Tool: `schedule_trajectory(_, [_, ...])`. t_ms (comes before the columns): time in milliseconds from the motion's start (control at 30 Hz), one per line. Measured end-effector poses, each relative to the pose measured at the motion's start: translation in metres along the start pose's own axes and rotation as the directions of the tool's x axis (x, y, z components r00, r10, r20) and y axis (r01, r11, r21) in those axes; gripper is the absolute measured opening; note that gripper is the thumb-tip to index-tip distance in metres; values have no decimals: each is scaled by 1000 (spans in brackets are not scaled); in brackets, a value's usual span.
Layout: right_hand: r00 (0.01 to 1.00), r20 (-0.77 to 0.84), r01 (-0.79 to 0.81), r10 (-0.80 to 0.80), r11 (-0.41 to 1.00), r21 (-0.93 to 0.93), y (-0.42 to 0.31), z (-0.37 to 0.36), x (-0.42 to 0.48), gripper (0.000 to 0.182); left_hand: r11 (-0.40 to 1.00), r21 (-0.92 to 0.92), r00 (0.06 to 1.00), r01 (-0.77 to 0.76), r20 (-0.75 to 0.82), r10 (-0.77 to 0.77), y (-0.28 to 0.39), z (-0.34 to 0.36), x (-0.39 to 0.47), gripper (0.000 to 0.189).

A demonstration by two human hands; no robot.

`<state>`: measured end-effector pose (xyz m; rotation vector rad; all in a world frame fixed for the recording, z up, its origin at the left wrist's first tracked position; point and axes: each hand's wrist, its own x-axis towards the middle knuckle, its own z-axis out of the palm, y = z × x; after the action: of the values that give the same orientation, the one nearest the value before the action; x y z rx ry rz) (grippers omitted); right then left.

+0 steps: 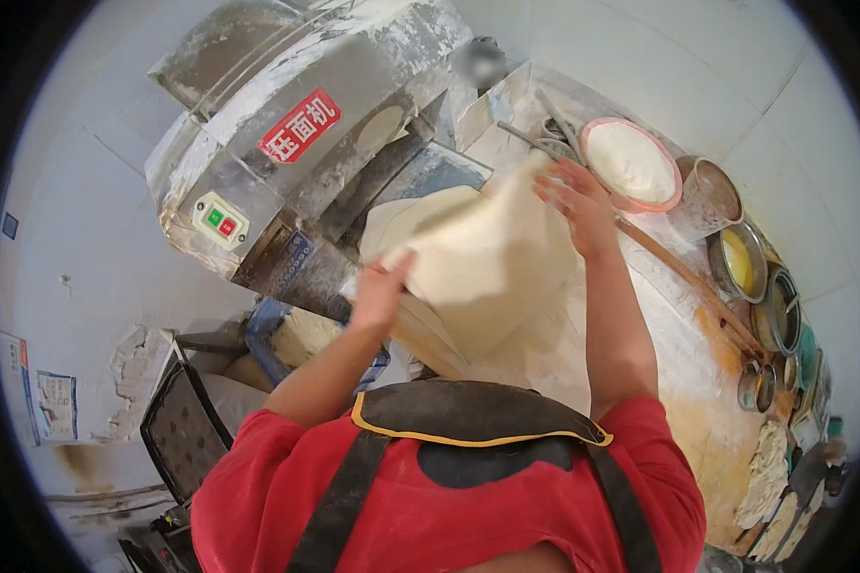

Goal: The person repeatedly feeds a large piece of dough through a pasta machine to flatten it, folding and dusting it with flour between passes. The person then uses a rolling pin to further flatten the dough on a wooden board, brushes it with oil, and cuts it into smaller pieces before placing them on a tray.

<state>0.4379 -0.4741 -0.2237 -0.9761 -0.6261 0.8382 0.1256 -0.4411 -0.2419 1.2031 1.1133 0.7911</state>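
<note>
A wide, pale sheet of dough (502, 265) spreads in front of me, partly raised, over the floured work table (681, 315). My left hand (383, 286) is at the sheet's left edge, blurred, with thumb and fingers near the dough; its grip is unclear. At the upper right edge is my right hand (572, 197), fingers spread and blurred, against a lifted part of the sheet; whether it pinches the dough cannot be told. Behind the sheet stands a metal dough sheeter (330, 64) dusted with flour, with a green and a red button (221, 220).
A pink-rimmed bowl of flour (631, 165), a plastic bucket (709, 197), a metal bowl with yellow contents (738, 261) and a wooden rolling pin (688, 283) line the right side. At the left, a blue crate (265, 344) holds dough. Dough strips (763, 476) lie lower right.
</note>
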Motion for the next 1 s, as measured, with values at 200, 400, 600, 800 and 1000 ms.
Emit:
schedule_trajectory(200, [962, 13, -2, 272, 55, -998, 133, -50, 46, 61, 891, 369, 949, 266, -261, -176, -38, -50, 42, 38])
schedule_trajectory(400, [945, -42, -123, 325, 234, -964, 149, -62, -26, 50, 937, 118, 926, 328, -233, -295, -85, -29, 41, 36])
schedule_trajectory(600, [876, -333, -462, 349, 407, -788, 91, -92, -198, 41, 900, 333, 958, 281, -47, -282, -83, -3, 23, 59])
schedule_trajectory(800, [741, -611, -640, 280, 569, -516, 93, -105, -275, 45, 692, 711, 968, -128, -60, 242, -126, 51, 29, 56])
schedule_trajectory(1000, [740, -636, -640, 219, 519, -566, 106, -107, -208, 47, 798, 600, 997, -55, 77, 11, -105, 88, 114, 35])
